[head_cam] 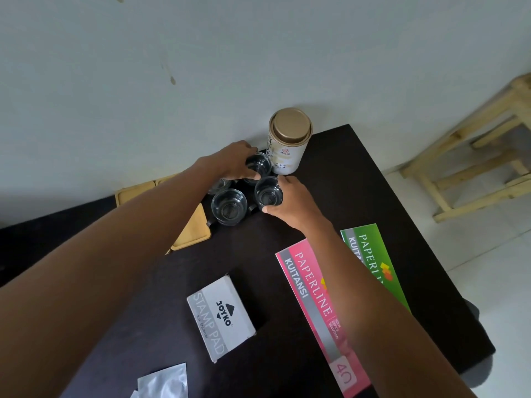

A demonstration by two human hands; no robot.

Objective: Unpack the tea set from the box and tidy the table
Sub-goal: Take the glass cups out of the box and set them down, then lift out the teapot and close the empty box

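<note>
Now both hands were on glass cups, table's far edge.
Left hand (234, 163) gripped the rear cup (258, 163); right hand (291, 201) clasped another (268, 193), at five o'clock from it, beside the tin (288, 142).

A plain room used as a small office or home desk: a dark table (359, 173) against a bare white wall (201, 67) holds a Joyko stamp pad box (220, 317) near the front and two Paperline receipt books (310, 300) on the right. A wooden stool (471, 156) stands on the tiled floor (494, 268) far right.
</note>
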